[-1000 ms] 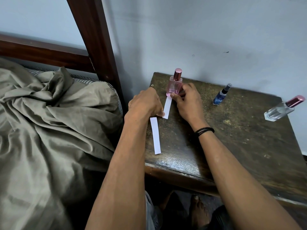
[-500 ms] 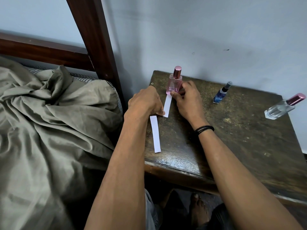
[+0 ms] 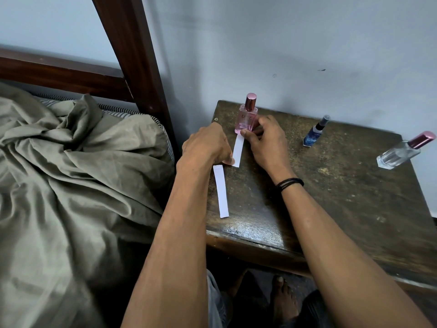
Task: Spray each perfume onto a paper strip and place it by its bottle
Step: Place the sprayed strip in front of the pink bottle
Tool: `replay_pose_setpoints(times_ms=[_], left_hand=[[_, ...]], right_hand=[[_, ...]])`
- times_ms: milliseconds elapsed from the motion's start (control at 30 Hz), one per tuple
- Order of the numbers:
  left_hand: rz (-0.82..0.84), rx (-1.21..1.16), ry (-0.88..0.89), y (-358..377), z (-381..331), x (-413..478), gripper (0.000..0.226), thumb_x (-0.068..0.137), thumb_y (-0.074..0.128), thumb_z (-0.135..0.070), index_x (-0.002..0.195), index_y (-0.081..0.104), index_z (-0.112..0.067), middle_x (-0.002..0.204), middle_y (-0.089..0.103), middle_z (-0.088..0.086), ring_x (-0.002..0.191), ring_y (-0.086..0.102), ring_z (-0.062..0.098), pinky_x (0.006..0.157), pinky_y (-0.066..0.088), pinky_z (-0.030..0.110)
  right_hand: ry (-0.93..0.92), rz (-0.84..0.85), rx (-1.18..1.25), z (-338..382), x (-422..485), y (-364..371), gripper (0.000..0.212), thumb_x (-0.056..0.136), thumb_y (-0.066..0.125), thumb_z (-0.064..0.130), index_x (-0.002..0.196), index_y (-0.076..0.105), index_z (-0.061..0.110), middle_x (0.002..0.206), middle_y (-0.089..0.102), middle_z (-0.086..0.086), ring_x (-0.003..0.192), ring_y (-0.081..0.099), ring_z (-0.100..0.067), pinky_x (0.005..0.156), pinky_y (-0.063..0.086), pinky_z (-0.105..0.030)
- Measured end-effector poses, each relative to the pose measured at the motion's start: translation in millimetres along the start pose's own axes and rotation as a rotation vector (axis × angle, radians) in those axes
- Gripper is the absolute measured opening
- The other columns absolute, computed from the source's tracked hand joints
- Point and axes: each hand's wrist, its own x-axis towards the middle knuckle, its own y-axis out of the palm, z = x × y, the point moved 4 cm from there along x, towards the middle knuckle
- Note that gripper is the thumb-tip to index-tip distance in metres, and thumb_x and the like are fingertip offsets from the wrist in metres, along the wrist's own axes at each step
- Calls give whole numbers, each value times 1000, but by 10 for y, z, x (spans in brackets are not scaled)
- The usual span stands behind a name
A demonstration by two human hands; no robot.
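Currently left hand [image 3: 208,145] curled, pinching the near end of the paper strip [image 3: 238,150] flat on the table [image 3: 331,197]. Right hand [image 3: 266,140] curled at the far end by the upright pink bottle [image 3: 247,119], thumb on paper; fingertips hidden, grip unclear.

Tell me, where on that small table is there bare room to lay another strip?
Widest bare stretch: tabletop right of the right forearm, before the blue bottle and clear bottle. Crowded: back-left corner, with left hand, right hand, pink bottle, held strip and loose strip.
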Motion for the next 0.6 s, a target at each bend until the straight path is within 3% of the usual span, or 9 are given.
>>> replay_pose_setpoints(times_ms=[300, 467, 600], left_hand=[[13, -20, 4, -8, 10, 6, 20, 73, 90, -25, 89, 78, -22, 110, 73, 2, 112, 65, 27, 101, 51, 48], [18, -67, 25, -40, 40, 2, 13, 73, 90, -22, 72, 77, -24, 95, 75, -1, 103, 67, 23, 98, 53, 44], [-10, -124, 40, -108, 92, 28, 19, 77, 86, -19, 65, 74, -27, 81, 72, -8, 97, 67, 18, 88, 53, 33]], right_hand=[[-7, 7, -18, -4, 5, -2, 24, 91, 74, 23, 111, 67, 12, 102, 53, 5, 82, 56, -10, 82, 54, -38], [12, 22, 11, -8, -4, -12, 32, 89, 77, 16, 119, 67, 12, 104, 54, 4, 86, 60, -12, 87, 56, -40], [41, 21, 65, -40, -4, -48, 47, 88, 76, 7, 133, 64, 13, 107, 57, 2, 84, 60, -7, 88, 54, -23]])
